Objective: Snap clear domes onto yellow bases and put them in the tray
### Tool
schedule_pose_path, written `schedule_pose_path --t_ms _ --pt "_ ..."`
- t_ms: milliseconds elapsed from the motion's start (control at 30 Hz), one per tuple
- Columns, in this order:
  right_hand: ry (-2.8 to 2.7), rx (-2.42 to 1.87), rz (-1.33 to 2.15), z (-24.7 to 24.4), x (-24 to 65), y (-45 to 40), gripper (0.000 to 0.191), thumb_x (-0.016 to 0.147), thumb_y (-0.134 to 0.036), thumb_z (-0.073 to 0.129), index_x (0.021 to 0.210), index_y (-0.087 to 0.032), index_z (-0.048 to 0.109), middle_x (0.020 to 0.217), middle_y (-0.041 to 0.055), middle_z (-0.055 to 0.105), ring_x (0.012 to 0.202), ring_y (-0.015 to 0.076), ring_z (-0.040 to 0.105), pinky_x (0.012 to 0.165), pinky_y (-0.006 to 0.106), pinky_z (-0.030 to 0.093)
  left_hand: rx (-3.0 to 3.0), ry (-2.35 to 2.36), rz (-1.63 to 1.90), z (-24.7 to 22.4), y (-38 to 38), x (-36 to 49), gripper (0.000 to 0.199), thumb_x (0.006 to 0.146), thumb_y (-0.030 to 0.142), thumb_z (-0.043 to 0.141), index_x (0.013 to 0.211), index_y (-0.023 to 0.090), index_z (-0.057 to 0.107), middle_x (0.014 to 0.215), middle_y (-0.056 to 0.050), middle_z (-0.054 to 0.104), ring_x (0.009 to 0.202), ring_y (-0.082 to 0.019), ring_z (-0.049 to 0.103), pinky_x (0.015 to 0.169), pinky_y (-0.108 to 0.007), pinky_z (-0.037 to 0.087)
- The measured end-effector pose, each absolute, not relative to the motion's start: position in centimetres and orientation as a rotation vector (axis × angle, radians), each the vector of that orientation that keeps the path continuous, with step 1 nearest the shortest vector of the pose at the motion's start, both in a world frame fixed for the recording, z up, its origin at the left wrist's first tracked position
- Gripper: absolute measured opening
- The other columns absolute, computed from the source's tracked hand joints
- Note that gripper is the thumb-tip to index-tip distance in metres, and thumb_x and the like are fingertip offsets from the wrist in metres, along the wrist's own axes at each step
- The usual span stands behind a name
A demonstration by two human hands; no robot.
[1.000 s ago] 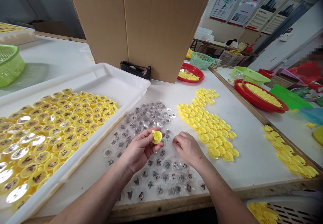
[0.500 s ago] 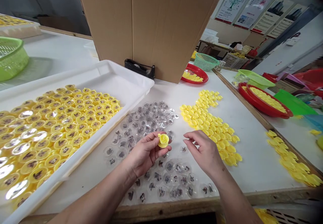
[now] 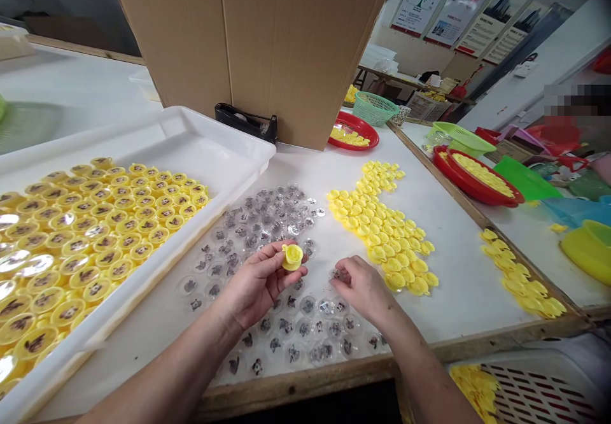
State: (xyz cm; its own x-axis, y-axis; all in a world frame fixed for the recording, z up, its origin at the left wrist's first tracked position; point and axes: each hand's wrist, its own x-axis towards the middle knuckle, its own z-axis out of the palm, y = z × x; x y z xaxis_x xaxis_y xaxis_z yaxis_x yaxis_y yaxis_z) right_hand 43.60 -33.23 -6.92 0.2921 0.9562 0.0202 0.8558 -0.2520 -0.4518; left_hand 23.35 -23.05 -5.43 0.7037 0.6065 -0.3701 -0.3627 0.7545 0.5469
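Observation:
A small yellow plastic cup with a loop at its rim is pinched between the thumb and fingers of my left hand, its hollow side turned up. My right hand is down at the tabletop, with thumb and forefinger closed about the edge of a clear round disc with a dark printed picture. Many similar clear discs lie spread on the white table around and below my left hand. Beyond my right hand is a patch of loose yellow pieces.
At left a white tray holds rows of yellow cups topped with printed discs. A tape dispenser stands before a tall cardboard box. Red plates of yellow pieces and a green basket stand farther back. A wooden strip edges the table.
My right hand has come down onto the single clear disc, its fingers closing on it. My left hand still holds the yellow cup, slightly tilted. The view has swung right.

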Motion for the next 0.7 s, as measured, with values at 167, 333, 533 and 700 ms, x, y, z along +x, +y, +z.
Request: schedule_pose_path --t_ms 167,333,533,700 --pt "-1.622 -1.941 0.363 -4.6 42.2 -34.0 0.019 0.076 -0.015 0.057 0.094 -0.021 0.055 0.09 0.0034 0.058 0.071 0.0138 0.058 0.065 0.028 0.051 0.47 0.576 0.532 -5.4 -23.3 23.6 0.023 0.086 0.011 0.052 0.108 0.011 0.055 0.097 -0.014 0.066 0.081 -0.019 0.069 0.073 -0.023 0.057" --pt "-1.611 -1.615 0.415 -2.2 40.2 -34.2 0.028 0.079 -0.012 0.056 0.105 -0.022 0.054 0.095 0.0042 0.057 0.081 0.0151 0.058 0.073 0.03 0.052 0.459 0.559 0.458 -5.6 -24.0 23.7 0.023 0.084 0.012 0.054 0.107 0.012 0.055 0.098 -0.013 0.065 0.081 -0.02 0.069 0.071 -0.022 0.057" --pt "-1.746 -1.597 0.275 -1.0 39.1 -33.6 0.03 0.08 -0.012 0.056 0.108 -0.024 0.054 0.1 0.0062 0.06 0.084 0.0179 0.058 0.072 0.033 0.052 0.53 0.489 0.422 -5.8 -24.4 23.7 0.023 0.081 0.017 0.061 0.104 0.014 0.059 0.081 -0.007 0.063 0.067 -0.014 0.066 0.056 -0.018 0.053" --pt "-1.791 -1.592 0.268 -0.8 38.6 -32.7 0.029 0.081 -0.012 0.054 0.106 -0.026 0.057 0.097 0.0051 0.061 0.079 0.0167 0.06 0.069 0.031 0.053 0.499 0.458 0.437 -5.7 -24.4 23.6 0.031 0.078 0.017 0.066 0.108 0.014 0.06 0.087 -0.01 0.066 0.068 -0.014 0.066 0.059 -0.018 0.054"
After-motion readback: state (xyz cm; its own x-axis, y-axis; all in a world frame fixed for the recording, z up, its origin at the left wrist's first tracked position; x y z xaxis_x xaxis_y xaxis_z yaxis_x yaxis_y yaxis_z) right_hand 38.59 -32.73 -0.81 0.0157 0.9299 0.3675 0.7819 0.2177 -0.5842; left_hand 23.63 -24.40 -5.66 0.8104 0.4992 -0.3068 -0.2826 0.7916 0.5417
